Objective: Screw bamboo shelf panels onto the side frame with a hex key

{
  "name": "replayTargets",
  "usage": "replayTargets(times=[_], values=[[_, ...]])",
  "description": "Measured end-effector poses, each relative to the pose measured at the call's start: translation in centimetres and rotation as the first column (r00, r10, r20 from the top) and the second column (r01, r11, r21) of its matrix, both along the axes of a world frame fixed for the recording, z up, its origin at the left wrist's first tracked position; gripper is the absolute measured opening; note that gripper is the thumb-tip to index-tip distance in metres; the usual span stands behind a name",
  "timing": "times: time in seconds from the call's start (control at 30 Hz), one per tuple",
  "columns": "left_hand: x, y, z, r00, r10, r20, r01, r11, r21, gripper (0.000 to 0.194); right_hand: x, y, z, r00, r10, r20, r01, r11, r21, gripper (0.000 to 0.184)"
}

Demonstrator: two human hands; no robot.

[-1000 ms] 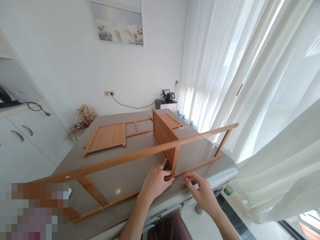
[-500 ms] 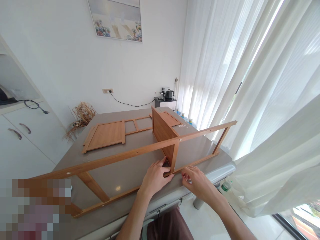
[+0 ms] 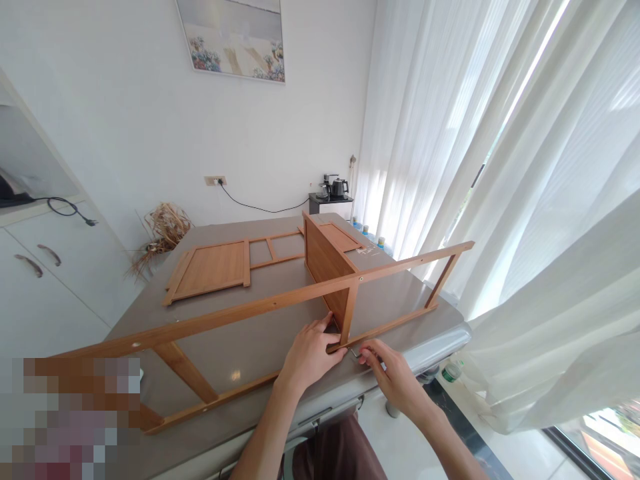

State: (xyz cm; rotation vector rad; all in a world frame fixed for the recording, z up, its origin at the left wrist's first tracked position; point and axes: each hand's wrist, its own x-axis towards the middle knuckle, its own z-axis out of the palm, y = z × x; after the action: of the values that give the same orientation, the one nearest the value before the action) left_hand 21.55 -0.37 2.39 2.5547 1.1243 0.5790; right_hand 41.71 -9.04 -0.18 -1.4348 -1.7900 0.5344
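At the bottom of the frame, dark brown cloth (image 3: 337, 453) is cut off by the edge. At lower centre, the left hand (image 3: 309, 355) has its thumb and fingers parted around the lower rail of a long, ladder-like frame of honey-brown wood (image 3: 275, 304), holding it at the corner; the hand hides part of that rail. Right of it, the right hand (image 3: 390, 370) has thumb and fingertips pinched closed on a thin, bent metal rod (image 3: 354, 353). The fingers cover one end; whether the other end sits in a hole is too small to tell.

The frame stands on edge along the near side of a glossy grey-brown table (image 3: 250, 357), reaching to right of centre; pixelation (image 3: 70, 417) covers its lower-left end. A brown wooden board (image 3: 325, 257) rises upright from its middle crosspiece, pointing away and partly hiding flat wooden pieces behind. A framed wooden panel (image 3: 213, 270) lies left of centre, a smaller wooden panel (image 3: 342, 237) beyond the board.

Farther off, a black kettle (image 3: 340, 189) shows small at centre; the wall picture (image 3: 235, 40) is cropped at the top.
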Motion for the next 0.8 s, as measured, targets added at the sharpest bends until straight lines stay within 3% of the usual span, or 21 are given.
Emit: replayTargets(times=[0.2,0.57,0.8], values=[[-0.1,0.0,0.1,1.0,-0.007,0.009,0.007,1.0,-0.01,0.021,-0.5,0.6,-0.8,0.997,-0.014,-0.069,0.012,1.0,-0.02,0.027],[0.0,-0.1,0.2,1.0,-0.006,-0.005,0.006,1.0,-0.017,0.022,-1.1,1.3,0.6,0.998,-0.007,-0.057,0.004,0.999,-0.044,0.031],[0.1,-0.1,0.2,1.0,-0.002,-0.018,0.001,1.0,-0.024,0.023,-1.2,1.2,0.2,0.998,-0.009,-0.058,0.007,0.999,-0.037,0.033]])
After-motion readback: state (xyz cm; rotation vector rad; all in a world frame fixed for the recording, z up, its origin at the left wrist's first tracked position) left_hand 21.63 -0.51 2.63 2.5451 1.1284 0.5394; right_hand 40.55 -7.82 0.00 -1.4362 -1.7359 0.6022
